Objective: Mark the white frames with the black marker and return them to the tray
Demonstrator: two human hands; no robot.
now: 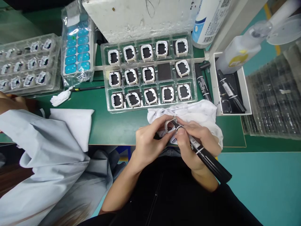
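My left hand [150,141] pinches a small white square frame [169,125] just above a crumpled white cloth [199,113]. My right hand [195,141] grips a black marker pen [207,158], its tip resting inside the frame. Beyond the hands a clear plastic tray [150,105] holds several of the same white frames with dark centres; one pocket [164,71] in the middle row has no frame.
A co-worker's pale sleeve [39,150] lies at the left beside another tray of parts [28,64] and a bag of blue stickers [77,50]. A white box [246,97] with pens, a loose marker [202,84] and a stack of dark trays [275,94] stand at the right.
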